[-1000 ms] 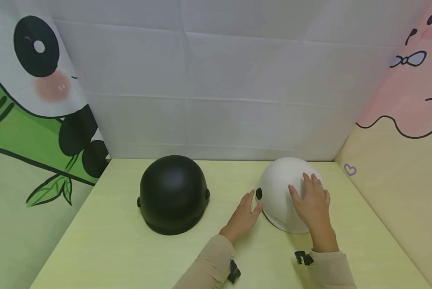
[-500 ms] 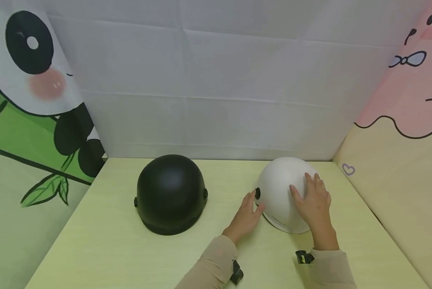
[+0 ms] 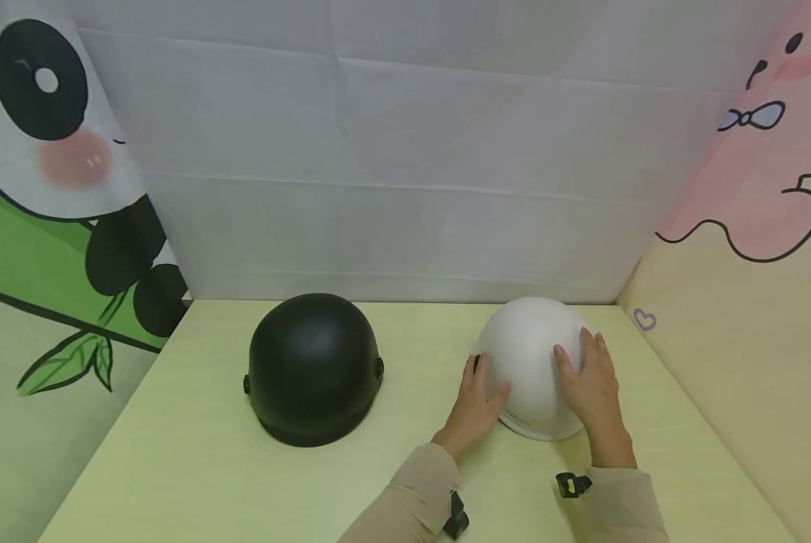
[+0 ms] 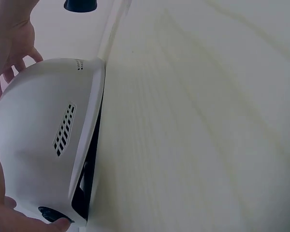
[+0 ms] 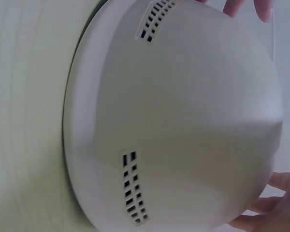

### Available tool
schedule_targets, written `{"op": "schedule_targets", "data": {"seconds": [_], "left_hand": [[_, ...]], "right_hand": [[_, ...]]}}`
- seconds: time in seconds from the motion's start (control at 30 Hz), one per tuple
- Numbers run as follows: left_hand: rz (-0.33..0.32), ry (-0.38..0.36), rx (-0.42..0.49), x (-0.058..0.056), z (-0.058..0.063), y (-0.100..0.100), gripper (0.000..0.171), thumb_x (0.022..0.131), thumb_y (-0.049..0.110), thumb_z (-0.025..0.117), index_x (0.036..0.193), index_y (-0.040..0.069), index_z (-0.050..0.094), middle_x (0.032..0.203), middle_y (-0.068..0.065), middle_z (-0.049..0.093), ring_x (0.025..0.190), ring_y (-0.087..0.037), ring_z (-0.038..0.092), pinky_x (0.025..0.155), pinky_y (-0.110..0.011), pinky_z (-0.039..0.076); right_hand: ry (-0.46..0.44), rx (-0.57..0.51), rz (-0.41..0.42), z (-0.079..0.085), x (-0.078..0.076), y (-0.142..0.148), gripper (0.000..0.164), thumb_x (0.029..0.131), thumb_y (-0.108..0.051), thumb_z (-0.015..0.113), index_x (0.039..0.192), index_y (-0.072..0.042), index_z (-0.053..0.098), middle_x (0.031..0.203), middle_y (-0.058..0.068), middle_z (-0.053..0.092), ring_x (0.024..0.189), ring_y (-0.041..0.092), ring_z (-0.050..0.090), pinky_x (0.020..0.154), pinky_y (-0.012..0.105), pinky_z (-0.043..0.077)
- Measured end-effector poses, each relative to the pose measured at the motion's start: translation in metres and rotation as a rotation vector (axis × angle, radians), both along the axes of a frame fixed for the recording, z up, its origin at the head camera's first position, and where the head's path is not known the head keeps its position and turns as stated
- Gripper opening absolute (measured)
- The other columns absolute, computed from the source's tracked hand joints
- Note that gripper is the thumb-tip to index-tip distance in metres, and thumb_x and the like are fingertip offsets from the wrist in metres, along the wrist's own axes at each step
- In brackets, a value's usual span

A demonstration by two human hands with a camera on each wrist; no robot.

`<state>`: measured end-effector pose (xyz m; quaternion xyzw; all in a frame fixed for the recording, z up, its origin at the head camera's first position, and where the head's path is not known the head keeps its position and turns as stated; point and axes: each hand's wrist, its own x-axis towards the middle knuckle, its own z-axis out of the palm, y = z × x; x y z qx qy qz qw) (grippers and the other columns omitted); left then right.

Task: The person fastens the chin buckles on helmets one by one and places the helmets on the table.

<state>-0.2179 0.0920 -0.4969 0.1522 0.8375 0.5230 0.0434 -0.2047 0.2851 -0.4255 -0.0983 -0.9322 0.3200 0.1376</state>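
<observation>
A white helmet (image 3: 530, 343) rests dome up on the table, at the right in the head view. My left hand (image 3: 472, 413) touches its left side, fingers nearly straight over the dark side fitting. In the left wrist view a finger of that hand lies by the black round knob (image 4: 52, 214) near the rim. My right hand (image 3: 592, 386) rests along the helmet's right side with its fingers spread. Slotted vents (image 5: 134, 188) show on the shell in the right wrist view. Neither hand's fingers are curled round the rim. The helmet's inside is hidden.
A black helmet (image 3: 313, 366) with side knobs stands on the pale yellow table (image 3: 243, 490), left of the white one. Behind is a grey-white cloth wall (image 3: 392, 188). Cartoon-printed panels (image 3: 724, 324) flank both sides.
My left hand has moved right, from beside the white helmet onto its side, covering most of the dark fitting. My right hand has shifted slightly over its right side. The view has turned slightly right.
</observation>
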Motion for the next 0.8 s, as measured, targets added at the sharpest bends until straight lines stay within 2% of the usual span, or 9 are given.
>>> {"op": "schedule_targets", "data": {"seconds": [0.23, 0.43, 0.6, 0.8], "left_hand": [[0.026, -0.028, 0.043, -0.001, -0.002, 0.008, 0.077, 0.099, 0.055, 0.045, 0.158, 0.019, 0.012, 0.161, -0.016, 0.003, 0.141, -0.042, 0.019, 0.103, -0.059, 0.031], [0.048, -0.050, 0.059, -0.001, -0.002, 0.012, 0.080, 0.097, 0.058, 0.045, 0.158, 0.021, 0.011, 0.161, -0.014, 0.002, 0.142, -0.042, 0.014, 0.102, -0.062, 0.031], [0.061, -0.030, 0.075, -0.003, -0.006, 0.016, 0.080, 0.097, 0.058, 0.048, 0.158, 0.021, 0.012, 0.160, -0.016, 0.005, 0.142, -0.043, 0.013, 0.102, -0.063, 0.030], [0.069, -0.014, 0.087, -0.003, -0.006, 0.018, 0.082, 0.096, 0.057, 0.051, 0.158, 0.019, 0.013, 0.159, -0.018, 0.007, 0.140, -0.046, 0.019, 0.099, -0.063, 0.033]], "right_hand": [[0.006, -0.083, 0.014, -0.009, -0.003, 0.008, 0.076, 0.102, -0.046, 0.042, 0.155, -0.001, 0.013, 0.157, 0.029, 0.004, 0.140, 0.051, 0.008, 0.104, 0.070, 0.014], [-0.008, -0.123, 0.008, -0.016, -0.008, 0.013, 0.078, 0.101, -0.050, 0.041, 0.156, -0.005, 0.008, 0.158, 0.026, -0.001, 0.141, 0.050, 0.005, 0.103, 0.071, 0.013], [-0.017, -0.159, 0.002, -0.021, -0.010, 0.015, 0.079, 0.101, -0.049, 0.042, 0.157, -0.008, 0.004, 0.159, 0.024, -0.002, 0.141, 0.050, 0.004, 0.102, 0.071, 0.013], [0.040, -0.161, 0.007, -0.024, -0.013, 0.015, 0.076, 0.102, -0.042, 0.044, 0.156, -0.004, 0.006, 0.157, 0.028, 0.003, 0.141, 0.048, 0.006, 0.105, 0.069, 0.013]]}}
